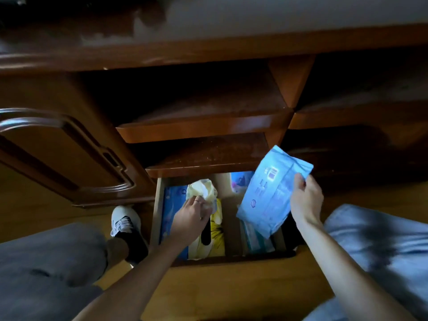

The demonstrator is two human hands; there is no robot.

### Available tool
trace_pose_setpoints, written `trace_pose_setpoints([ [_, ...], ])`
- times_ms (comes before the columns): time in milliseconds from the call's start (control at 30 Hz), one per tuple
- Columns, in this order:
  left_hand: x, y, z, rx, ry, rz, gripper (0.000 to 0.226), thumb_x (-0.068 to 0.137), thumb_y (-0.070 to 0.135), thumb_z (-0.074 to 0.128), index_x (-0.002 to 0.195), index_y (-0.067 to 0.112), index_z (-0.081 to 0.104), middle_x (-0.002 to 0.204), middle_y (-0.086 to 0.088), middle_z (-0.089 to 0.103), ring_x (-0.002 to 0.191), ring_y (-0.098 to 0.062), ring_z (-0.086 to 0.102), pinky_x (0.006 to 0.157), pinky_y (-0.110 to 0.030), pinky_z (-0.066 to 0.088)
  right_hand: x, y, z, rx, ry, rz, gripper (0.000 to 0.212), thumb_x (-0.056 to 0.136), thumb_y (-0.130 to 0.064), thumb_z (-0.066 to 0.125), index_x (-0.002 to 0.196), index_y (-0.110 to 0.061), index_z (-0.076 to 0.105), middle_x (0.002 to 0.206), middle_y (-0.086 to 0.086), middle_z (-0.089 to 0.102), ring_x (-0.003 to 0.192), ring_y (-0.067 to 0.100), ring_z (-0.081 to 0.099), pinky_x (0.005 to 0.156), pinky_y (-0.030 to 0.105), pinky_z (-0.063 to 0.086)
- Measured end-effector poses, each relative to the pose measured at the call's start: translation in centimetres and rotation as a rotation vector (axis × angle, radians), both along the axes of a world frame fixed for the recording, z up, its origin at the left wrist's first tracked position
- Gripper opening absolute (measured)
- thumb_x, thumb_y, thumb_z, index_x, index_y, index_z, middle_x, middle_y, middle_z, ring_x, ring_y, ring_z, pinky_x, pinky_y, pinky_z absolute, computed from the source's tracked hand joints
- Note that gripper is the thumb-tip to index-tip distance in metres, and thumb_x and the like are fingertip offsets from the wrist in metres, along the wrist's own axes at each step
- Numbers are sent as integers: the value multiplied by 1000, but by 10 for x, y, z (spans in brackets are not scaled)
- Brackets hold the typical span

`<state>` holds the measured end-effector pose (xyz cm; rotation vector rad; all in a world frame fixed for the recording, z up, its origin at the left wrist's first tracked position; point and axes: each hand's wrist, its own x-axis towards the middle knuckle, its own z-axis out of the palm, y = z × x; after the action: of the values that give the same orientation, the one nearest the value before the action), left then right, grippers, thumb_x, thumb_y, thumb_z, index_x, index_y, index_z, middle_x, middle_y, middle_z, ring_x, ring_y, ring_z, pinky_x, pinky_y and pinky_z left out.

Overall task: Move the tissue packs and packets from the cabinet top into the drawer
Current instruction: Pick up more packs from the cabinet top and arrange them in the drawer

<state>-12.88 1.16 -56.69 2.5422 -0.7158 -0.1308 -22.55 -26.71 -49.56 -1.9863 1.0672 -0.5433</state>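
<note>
While gripped by hands [305, 200], pack [271, 193], drawer [155, 216].

Your left hand [192, 215] covers part of the yellow pack [216, 235]; the blue pack [273, 193] hides the drawer's [154, 218] far right contents.

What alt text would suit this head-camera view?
Over an open wooden drawer, the right hand holds a light blue tissue pack, while the left hand grips a pale yellow packet inside it.

head cam | looks steeply down | close above open drawer [159, 218] | cabinet top [208, 47] at frame top
</note>
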Motion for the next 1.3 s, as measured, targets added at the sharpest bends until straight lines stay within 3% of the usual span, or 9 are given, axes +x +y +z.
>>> trace_pose_setpoints([
  [233,55,-83,-36,108,128,-9,36,100,28,53,129,9,60,127,-10,59,120,-28,55,88,-41,53,-20,-18,-15,176,-84,-74,38,105,-45,44,79,-18,49,77,3,56,56,3,58,44,21,41],
  [467,95,-124,-81,274,122,-60,34,97,15,50,129,7,59,132,-13,57,126,-29,47,105,-38,41,-9,-24,-36,194,-50,-6,37,103,-30,50,70,-22,36,68,1,40,49,6,39,48,21,32],
  [700,97,-119,-97,229,315,-157,64,100,23,48,159,14,27,169,-9,18,157,-28,7,127,-51,8,-3,-8,-51,285,137,104,36,104,-27,48,72,-13,43,58,-1,46,39,3,39,43,25,31],
  [833,45,-94,-61,-123,301,30,43,102,53,41,135,32,58,145,7,54,143,-23,41,115,-50,38,-1,8,-57,478,180,208,34,106,-38,45,88,-13,58,72,10,63,55,14,59,50,25,41],
  [967,-8,-77,-21,-674,1224,148,35,91,50,71,120,30,69,111,3,78,99,-23,76,72,-30,62,22,30,-61,748,91,168,28,105,-39,52,101,-17,70,84,4,78,72,16,75,54,26,53],
  [1067,-19,-58,-20,-677,1135,410,28,87,27,80,108,12,70,97,-6,80,85,-24,77,73,-41,64,44,48,-79,882,129,86,41,100,-58,48,102,-24,70,93,-2,79,83,18,76,60,29,58],
  [1133,-17,-33,-23,-735,1030,615,26,86,25,81,104,11,70,90,-5,80,79,-23,77,69,-42,64,49,56,-98,791,288,133,58,99,-67,36,131,-26,62,133,5,63,120,29,63,95,45,53],
  [1200,-9,-4,-25,-755,918,673,21,87,23,80,102,11,71,92,-6,80,82,-26,77,71,-45,64,43,59,-123,522,519,247,56,104,-48,41,149,-15,43,148,14,48,136,37,48,110,47,40],
  [1300,0,27,-23,-772,829,686,14,90,21,77,100,16,71,91,-1,80,81,-23,78,64,-39,64,35,66,-151,379,797,200,49,102,-31,47,145,-10,42,138,17,55,123,36,57,103,49,48],
])
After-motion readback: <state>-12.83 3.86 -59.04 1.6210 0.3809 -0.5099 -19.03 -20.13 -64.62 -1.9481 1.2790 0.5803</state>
